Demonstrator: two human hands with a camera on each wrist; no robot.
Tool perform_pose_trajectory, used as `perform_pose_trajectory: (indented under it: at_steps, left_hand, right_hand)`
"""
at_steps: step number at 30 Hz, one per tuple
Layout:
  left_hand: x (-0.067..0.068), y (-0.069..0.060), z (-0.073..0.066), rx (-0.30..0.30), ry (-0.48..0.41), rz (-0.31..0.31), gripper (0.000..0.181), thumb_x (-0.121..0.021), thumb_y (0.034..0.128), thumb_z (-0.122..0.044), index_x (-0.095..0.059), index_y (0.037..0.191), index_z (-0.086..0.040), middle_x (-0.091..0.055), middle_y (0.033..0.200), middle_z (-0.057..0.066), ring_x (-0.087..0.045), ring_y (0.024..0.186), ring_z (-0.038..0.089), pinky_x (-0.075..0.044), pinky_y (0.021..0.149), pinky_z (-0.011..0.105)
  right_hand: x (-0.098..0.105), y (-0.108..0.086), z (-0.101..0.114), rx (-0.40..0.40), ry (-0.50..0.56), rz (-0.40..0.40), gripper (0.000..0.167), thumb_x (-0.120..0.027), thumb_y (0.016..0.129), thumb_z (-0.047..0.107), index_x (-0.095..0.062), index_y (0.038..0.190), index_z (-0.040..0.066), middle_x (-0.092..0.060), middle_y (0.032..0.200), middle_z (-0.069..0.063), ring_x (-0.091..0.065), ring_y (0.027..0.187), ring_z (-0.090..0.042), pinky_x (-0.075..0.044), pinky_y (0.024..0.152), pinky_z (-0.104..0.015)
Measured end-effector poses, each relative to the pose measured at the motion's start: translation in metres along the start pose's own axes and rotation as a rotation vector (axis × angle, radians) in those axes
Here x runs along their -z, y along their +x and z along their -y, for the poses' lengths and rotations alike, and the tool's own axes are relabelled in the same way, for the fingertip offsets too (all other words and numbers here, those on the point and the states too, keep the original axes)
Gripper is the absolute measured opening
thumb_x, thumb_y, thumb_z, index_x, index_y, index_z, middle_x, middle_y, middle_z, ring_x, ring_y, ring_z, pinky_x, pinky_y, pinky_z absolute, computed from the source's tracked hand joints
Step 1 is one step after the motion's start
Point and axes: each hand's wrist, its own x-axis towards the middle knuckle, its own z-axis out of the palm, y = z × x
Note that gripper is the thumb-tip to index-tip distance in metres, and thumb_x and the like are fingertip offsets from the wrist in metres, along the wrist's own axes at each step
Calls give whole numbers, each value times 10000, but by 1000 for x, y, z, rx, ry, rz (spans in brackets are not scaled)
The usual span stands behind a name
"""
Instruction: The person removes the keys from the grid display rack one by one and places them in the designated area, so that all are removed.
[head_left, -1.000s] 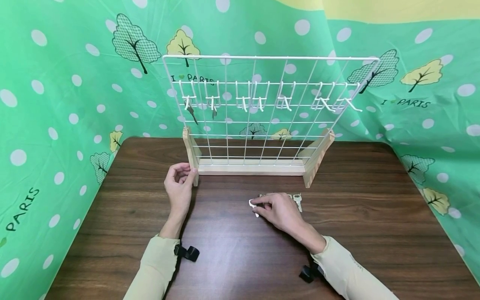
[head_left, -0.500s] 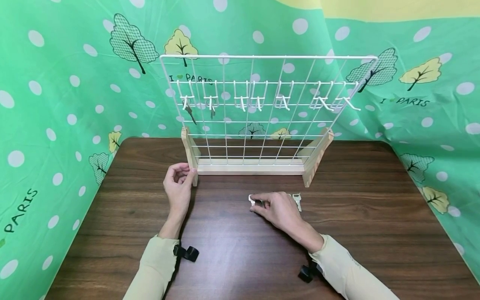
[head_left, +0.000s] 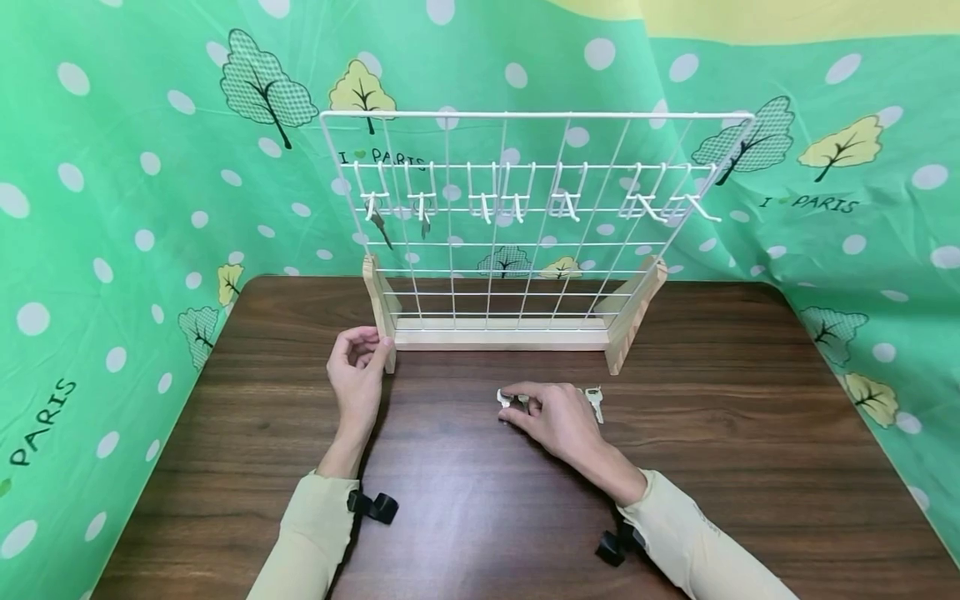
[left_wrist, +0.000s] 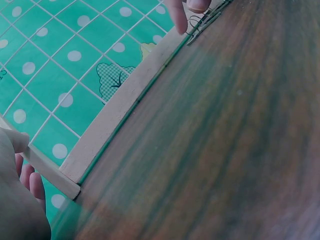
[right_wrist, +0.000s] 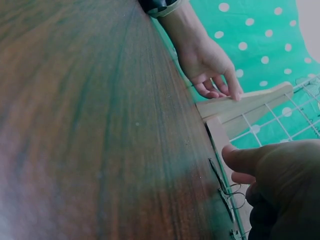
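My left hand (head_left: 356, 362) holds the left wooden leg (head_left: 380, 308) of a white wire rack (head_left: 491, 271), thumb on its front edge and fingers loosely curled at the outer side. In front of the rack, my right hand (head_left: 558, 417) is low over the table, thumb and index finger round a small silver key (head_left: 502, 399). The right wrist view shows thin wire rings (right_wrist: 239, 196) beside its fingers; the exact contact is partly hidden. Another key (head_left: 595, 403) lies flat on the right of this hand. More keys are partly covered by the hand.
White hooks (head_left: 567, 204) hang in a row across the rack's upper grid. Two keys hang on the leftmost hooks, including a dark key (head_left: 382, 229). A brown wooden table (head_left: 712, 467) carries everything, with a green patterned cloth (head_left: 150, 208) behind and at both sides.
The small key, its shaft sticking out below my right thumb a second ago, now shows only a short part between the fingertips. The left hand stays on the leg.
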Motion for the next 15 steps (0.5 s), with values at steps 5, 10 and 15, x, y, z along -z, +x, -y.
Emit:
perform_pose_trajectory:
  at_steps: [5, 10, 15]
  left_hand:
    - [0, 0, 0, -3, -3, 1, 292, -820, 928, 86, -657, 1155, 172, -715, 993, -34, -664, 899, 98, -544, 754, 179]
    - [0, 0, 0, -2, 0, -2, 287, -819, 928, 87, -660, 1152, 167, -715, 993, -34, -664, 899, 100, -545, 756, 179]
    - [0, 0, 0, -1, 3, -4, 288, -820, 930, 85, -661, 1156, 165, -713, 995, -33, -663, 902, 102, -546, 765, 180]
  right_hand:
    - [2, 1, 2, -27, 15, 19, 296, -963, 882, 326, -878, 1130, 187, -423, 589, 193, -370, 521, 37, -326, 468, -242]
    - [3, 1, 4, -27, 15, 8, 302, -970, 874, 325, -872, 1126, 189, -401, 592, 197, -371, 533, 31, -332, 485, -243]
    - [4, 1, 5, -27, 25, -16, 297, -985, 857, 300, -870, 1107, 189, -407, 600, 197, -385, 544, 23, -339, 495, -242]
